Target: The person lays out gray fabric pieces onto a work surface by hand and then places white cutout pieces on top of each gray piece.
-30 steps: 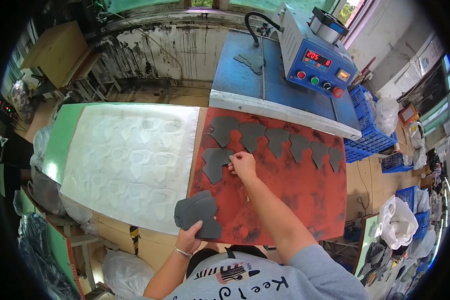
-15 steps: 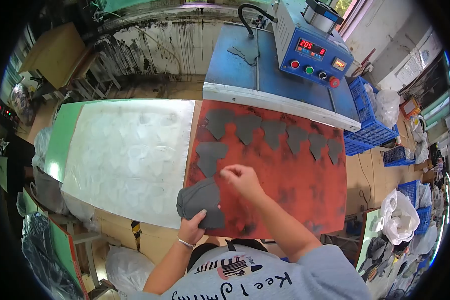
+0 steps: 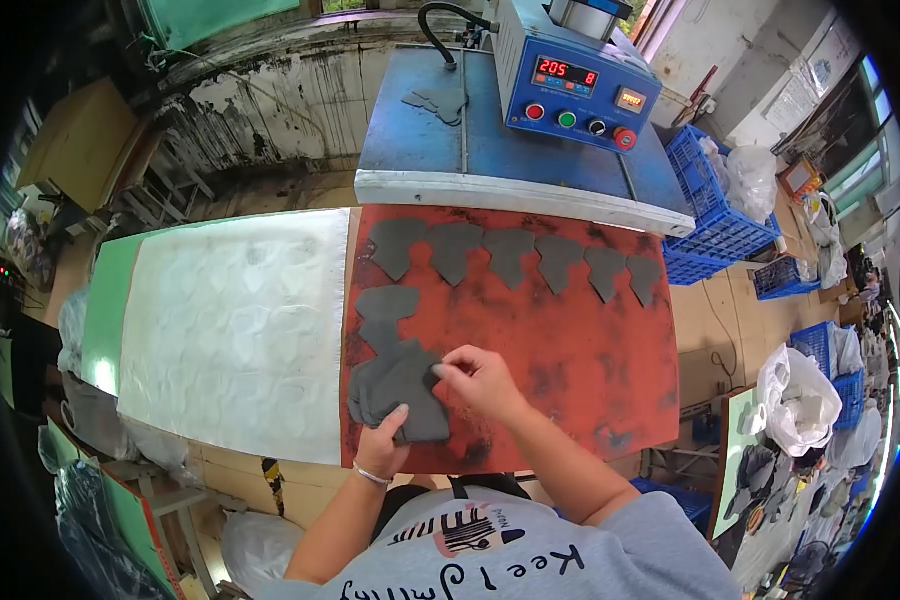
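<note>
My left hand (image 3: 380,452) grips a stack of dark grey cut pieces (image 3: 402,398), thumb on top, above the near left part of a red board (image 3: 560,390). The pieces look like thin fabric or foam; I cannot tell which. At the stack's right edge, my right hand (image 3: 482,384) pinches the corner of a piece with thumb and forefinger. Several matching grey pieces (image 3: 511,257) lie flat in a row along the board's far side. One more piece (image 3: 386,312) lies below the row's left end, just beyond the stack.
A blue press (image 3: 575,100) with a lit display stands behind the board. Some grey scraps (image 3: 438,104) rest on its blue top. To the left lies a white sheet (image 3: 235,330) on a green surface. Blue crates (image 3: 720,240) and a white bag (image 3: 798,400) are at right.
My right hand has come to the stack's right edge and now pinches a corner there. The stack is fanned out more. The whole view has shifted slightly.
</note>
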Demonstrator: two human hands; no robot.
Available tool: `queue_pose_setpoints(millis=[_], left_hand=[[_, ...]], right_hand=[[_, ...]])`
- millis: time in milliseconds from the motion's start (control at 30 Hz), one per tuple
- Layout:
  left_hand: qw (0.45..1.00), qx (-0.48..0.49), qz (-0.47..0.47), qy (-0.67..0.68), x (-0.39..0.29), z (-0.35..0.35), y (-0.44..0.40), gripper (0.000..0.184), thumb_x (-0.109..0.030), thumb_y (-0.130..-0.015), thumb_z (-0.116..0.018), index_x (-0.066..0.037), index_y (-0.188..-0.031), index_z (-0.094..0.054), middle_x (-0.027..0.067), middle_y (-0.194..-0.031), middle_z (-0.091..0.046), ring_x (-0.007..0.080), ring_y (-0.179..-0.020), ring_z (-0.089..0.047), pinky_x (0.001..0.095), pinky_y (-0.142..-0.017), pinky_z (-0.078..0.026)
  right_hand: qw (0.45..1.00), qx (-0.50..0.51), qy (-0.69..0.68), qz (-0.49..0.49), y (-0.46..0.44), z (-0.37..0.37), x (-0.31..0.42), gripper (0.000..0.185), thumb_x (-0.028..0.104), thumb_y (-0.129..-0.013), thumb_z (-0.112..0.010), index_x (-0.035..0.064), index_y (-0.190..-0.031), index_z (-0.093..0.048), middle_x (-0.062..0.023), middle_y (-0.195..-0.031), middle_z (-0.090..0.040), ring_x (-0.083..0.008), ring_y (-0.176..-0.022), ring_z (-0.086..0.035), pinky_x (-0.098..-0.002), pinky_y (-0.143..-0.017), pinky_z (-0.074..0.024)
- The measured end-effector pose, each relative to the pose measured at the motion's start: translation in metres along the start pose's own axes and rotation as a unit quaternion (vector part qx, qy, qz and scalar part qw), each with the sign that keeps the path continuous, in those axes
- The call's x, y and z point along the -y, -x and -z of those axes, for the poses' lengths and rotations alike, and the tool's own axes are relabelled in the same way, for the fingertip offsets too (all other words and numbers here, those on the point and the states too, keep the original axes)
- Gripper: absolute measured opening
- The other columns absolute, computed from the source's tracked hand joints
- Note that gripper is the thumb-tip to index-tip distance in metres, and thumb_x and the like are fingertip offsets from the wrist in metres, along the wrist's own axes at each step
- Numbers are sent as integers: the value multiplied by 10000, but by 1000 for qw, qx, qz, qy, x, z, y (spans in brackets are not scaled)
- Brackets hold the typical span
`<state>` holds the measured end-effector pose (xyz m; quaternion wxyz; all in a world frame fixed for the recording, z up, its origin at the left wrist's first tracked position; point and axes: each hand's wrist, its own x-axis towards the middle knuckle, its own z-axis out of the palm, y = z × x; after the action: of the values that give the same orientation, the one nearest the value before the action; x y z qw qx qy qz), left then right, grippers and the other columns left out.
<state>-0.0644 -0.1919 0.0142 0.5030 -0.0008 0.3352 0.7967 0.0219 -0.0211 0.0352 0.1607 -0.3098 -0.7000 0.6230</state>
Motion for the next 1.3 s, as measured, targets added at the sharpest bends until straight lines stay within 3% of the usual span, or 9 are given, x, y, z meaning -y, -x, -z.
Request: queue_pose_setpoints(millis=[167, 367, 700, 767, 867, 933, 1133, 1200, 1300], left_hand=[[998, -15, -2, 63, -10, 2, 3, 492, 11, -877, -504, -43, -1354, -396, 128, -1294, -501, 296, -1179, -522, 442, -1018, -416], [999, -41, -13, 9, -11, 24, 12, 505, -5, -864, -527, -53, -1349, -394, 144, -1269, -510, 332, -1152, -540, 490, -990, -436], [1000, 7, 1, -19, -10, 10, 19, 519, 4, -865, -526, -47, -1361, -382, 127, -1278, -505, 308, -1139, -544, 483, -994, -442], [1000, 12, 14, -20, -9, 5, 16, 518, 3, -867, -520, -45, -1364, -381, 124, -1277, -507, 299, -1150, -535, 470, -993, -442], [998, 38, 39, -27, -6, 3, 11, 495, 4, -879, -510, -32, -1359, -393, 117, -1289, -504, 269, -1173, -522, 432, -997, -440], [996, 63, 54, -35, 1, 1, 4, 473, 6, -889, -507, -22, -1350, -406, 113, -1302, -498, 247, -1184, -518, 406, -1002, -437], [990, 58, -4, -132, 14, -9, -7, 418, 17, -907, -476, -8, -1322, -435, 89, -1275, -521, 191, -1159, -523, 333, -991, -427], [954, 85, -52, -283, 16, -13, -9, 406, 2, -911, -486, -3, -1314, -444, 82, -1268, -527, 185, -1155, -523, 332, -985, -429], [980, 50, 3, -193, 22, -19, -11, 376, -10, -914, -492, -1, -1289, -472, 89, -1249, -542, 186, -1147, -530, 328, -980, -433]], right_hand=[[972, -117, -140, -147, -36, 29, -23, 146, 138, -874, -651, -2, -896, -615, -46, -733, -640, -91, -591, -597, -222, -498, -481], [960, -197, -83, -179, -73, 29, -67, 177, 130, -873, -634, -35, -934, -614, -81, -740, -660, -116, -608, -633, -249, -488, -511], [962, -211, 16, -171, -61, 25, -36, 273, 178, -837, -689, -37, -995, -635, -69, -762, -664, -118, -618, -619, -252, -532, -500], [991, -128, 14, 23, -40, 19, -41, 311, 198, -820, -710, -27, -1025, -647, -74, -802, -664, -124, -681, -610, -264, -615, -497], [997, 9, -49, -62, 2, 1, -11, 321, 209, -815, -722, -19, -1030, -652, -62, -802, -647, -117, -733, -599, -273, -679, -493], [993, -12, 68, 91, 17, -4, -8, 301, 126, -795, -748, -23, -1030, -636, -20, -757, -612, -66, -643, -566, -223, -554, -465], [989, -62, -79, -109, 27, 7, 3, 244, 116, -778, -752, -13, -944, -628, -9, -745, -609, -72, -674, -558, -236, -619, -474], [992, -75, -50, -84, 26, 15, -9, 246, 99, -780, -750, -19, -954, -622, -9, -761, -612, -58, -669, -545, -223, -610, -467], [993, -93, -39, -54, 29, 22, -19, 238, 71, -784, -742, -18, -971, -623, -4, -784, -616, -43, -676, -531, -208, -621, -461]])
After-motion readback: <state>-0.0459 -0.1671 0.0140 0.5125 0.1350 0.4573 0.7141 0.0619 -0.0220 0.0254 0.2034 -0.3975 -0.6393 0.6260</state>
